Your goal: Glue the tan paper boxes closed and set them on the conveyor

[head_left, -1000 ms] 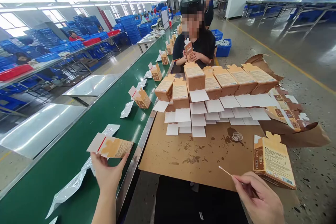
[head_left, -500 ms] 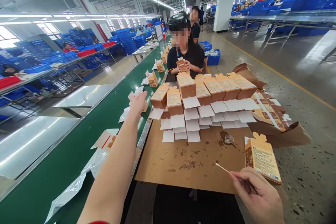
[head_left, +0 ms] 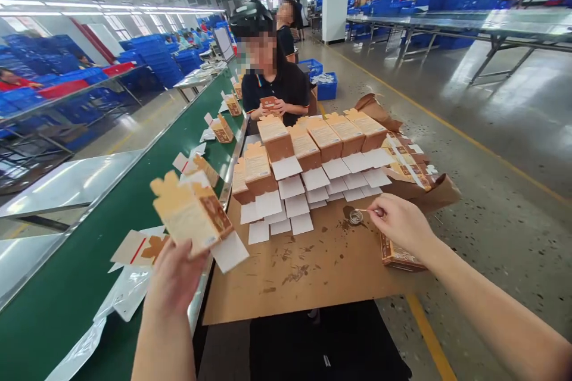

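Left hand (head_left: 174, 286) has a good grip on a tan printed carton (head_left: 190, 211) at lower left, white flap sticking out. Right hand (head_left: 402, 223) pinches a thin swab (head_left: 364, 211) just over a small dish (head_left: 356, 218) on the cardboard-topped bench (head_left: 286, 286), with rows of cartons (head_left: 290, 146) standing beyond.

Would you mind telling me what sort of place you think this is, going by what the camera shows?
It looks like a factory packing hall: a long green conveyor belt, stacks of blue plastic crates, and printed cardboard cartons standing in rows on a brown board beside the belt.
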`<state>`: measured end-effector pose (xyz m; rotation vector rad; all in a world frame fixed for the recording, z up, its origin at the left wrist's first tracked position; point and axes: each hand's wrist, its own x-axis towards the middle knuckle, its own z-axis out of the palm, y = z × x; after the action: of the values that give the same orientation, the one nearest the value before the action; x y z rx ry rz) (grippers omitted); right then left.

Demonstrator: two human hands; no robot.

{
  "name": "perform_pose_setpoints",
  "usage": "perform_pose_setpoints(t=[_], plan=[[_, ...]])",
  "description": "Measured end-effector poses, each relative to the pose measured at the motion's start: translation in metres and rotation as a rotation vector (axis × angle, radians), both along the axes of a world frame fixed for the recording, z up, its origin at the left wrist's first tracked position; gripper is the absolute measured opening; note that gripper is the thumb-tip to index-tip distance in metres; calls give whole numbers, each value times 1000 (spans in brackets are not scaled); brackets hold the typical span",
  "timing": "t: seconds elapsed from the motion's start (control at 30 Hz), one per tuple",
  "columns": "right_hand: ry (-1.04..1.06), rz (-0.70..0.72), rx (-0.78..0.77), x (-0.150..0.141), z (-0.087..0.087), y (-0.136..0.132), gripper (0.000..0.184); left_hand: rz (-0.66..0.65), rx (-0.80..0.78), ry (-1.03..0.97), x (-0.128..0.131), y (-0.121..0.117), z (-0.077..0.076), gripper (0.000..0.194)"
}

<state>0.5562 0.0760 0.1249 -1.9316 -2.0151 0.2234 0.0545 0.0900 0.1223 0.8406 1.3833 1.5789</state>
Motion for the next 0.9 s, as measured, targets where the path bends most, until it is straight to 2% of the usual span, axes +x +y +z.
perform_pose_setpoints(t=[0.07, 0.13, 0.23, 0.37, 0.47, 0.57, 0.67, 0.77, 0.83, 0.9], plan=[[-45, 0, -85, -6, -5, 13, 24, 11, -137, -97, 11, -46, -31, 76], [-71, 9, -134, -14, -11, 20, 25, -33, -271, -141, 30, -83, -57, 86], [-99, 20, -175, -17, -16, 23, 29, -94, -323, -106, 63, -110, -77, 85], [-77, -7, -134, -4, -10, 11, 29, -123, -283, -33, 87, -107, -76, 85], [74, -11, 26, -8, -15, -19, 24, -120, -247, -27, 88, -97, -77, 87], [413, 148, 191, -50, -43, -65, 26, -96, -243, -25, 83, -91, -89, 92], [621, 257, 188, -118, -83, -105, 25, -93, -246, 0, 81, -92, -99, 100], [637, 301, 201, -173, -115, -120, 26, -100, -209, 32, 85, -98, -97, 99], [581, 311, 223, -191, -128, -119, 29, -99, -195, 46, 88, -102, -93, 98], [516, 309, 249, -194, -133, -114, 30, -99, -201, 61, 90, -106, -92, 100]])
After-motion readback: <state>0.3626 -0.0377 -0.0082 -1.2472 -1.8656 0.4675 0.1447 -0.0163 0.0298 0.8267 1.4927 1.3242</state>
